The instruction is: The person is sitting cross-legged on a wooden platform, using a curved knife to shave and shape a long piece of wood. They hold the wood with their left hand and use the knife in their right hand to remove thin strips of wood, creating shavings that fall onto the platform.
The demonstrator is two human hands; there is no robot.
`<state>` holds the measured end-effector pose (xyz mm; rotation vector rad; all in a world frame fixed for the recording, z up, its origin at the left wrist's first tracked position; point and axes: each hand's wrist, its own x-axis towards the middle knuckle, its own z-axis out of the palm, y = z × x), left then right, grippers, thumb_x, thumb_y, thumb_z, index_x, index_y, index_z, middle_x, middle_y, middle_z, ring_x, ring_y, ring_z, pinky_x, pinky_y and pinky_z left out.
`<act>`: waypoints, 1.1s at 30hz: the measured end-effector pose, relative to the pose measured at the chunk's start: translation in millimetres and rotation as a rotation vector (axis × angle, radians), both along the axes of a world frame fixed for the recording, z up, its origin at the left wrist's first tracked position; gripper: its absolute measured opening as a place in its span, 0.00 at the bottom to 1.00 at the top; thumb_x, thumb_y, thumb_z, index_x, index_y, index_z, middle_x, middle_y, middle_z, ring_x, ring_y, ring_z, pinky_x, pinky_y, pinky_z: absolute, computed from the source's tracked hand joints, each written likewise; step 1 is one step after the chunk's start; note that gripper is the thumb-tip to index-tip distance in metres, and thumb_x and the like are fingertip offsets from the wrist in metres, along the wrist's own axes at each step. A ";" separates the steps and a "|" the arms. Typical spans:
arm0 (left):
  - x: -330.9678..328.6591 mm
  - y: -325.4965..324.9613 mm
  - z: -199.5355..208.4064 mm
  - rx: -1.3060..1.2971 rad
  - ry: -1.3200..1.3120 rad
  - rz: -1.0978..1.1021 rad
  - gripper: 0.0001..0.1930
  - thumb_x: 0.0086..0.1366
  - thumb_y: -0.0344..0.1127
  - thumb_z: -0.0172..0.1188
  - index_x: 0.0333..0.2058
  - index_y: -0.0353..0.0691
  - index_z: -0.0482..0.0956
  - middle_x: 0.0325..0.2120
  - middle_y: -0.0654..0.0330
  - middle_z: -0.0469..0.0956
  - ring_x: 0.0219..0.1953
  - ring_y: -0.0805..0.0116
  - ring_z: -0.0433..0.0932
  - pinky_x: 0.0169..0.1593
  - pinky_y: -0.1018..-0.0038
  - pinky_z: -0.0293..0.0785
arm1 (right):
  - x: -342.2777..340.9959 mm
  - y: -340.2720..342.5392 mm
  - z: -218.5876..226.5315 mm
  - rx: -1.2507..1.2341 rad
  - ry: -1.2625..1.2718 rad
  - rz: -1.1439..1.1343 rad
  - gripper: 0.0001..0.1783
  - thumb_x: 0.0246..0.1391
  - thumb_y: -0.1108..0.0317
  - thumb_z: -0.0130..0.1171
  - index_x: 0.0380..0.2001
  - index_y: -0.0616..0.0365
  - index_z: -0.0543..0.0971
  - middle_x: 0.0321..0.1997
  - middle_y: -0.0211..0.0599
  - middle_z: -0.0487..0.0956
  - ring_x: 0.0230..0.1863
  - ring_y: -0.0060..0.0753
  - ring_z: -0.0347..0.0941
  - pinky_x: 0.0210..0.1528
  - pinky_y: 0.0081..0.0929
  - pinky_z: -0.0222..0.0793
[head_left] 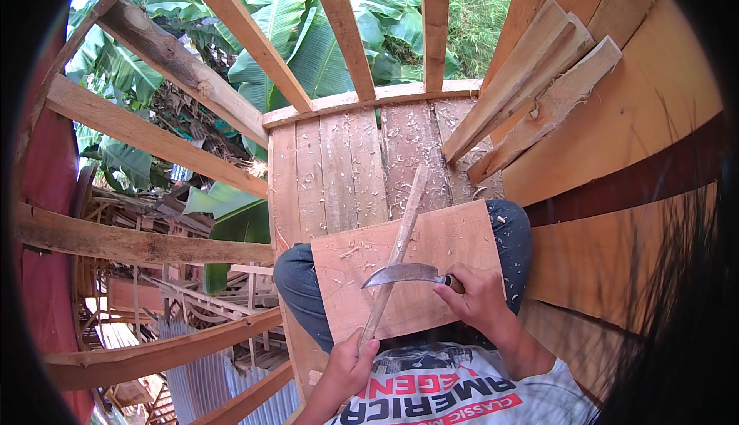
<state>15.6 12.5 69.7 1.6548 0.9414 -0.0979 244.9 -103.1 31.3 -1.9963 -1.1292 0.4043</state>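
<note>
A long, narrow wooden stick (406, 229) slants up and away over a wooden board (454, 240) that lies across my lap. My left hand (350, 363) is closed round the stick's near end. In my right hand (476, 296) is the dark handle of a curved knife (406, 272), its blade pointing left and crossing over the middle of the stick. Whether the edge bites into the wood cannot be made out. A few pale shavings (351, 252) lie on the board.
Curled shavings litter the plank floor (331, 171) beyond my knees. Rough wood pieces (531, 86) lean against the panelled wall (616, 117) at right. Wooden railing slats (158, 142) bound the left and far sides, with banana leaves (285, 40) outside and stacked timber (223, 294) below left.
</note>
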 end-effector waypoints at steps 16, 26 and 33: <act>-14.6 -16.5 -5.4 -0.093 0.038 -0.145 0.16 0.69 0.40 0.49 0.41 0.29 0.69 0.15 0.49 0.71 0.20 0.51 0.76 0.26 0.65 0.69 | 89.8 -0.4 -8.1 -0.013 -0.239 -0.657 0.25 0.52 0.50 0.61 0.17 0.61 0.68 0.15 0.42 0.67 0.18 0.44 0.69 0.21 0.36 0.60; 3.5 26.3 -11.6 0.326 -0.135 0.027 0.15 0.68 0.41 0.47 0.32 0.33 0.66 0.14 0.49 0.65 0.17 0.52 0.69 0.23 0.65 0.62 | 33.6 10.2 -16.2 0.190 0.073 -0.272 0.15 0.52 0.60 0.61 0.23 0.61 0.74 0.16 0.43 0.71 0.19 0.45 0.73 0.23 0.33 0.66; 17.6 29.5 -13.7 0.260 -0.158 -0.099 0.17 0.68 0.42 0.48 0.39 0.30 0.68 0.15 0.50 0.68 0.17 0.59 0.72 0.23 0.66 0.65 | 39.6 20.8 2.1 0.260 -0.145 -0.064 0.21 0.50 0.52 0.63 0.19 0.59 0.72 0.15 0.40 0.71 0.17 0.44 0.71 0.21 0.33 0.66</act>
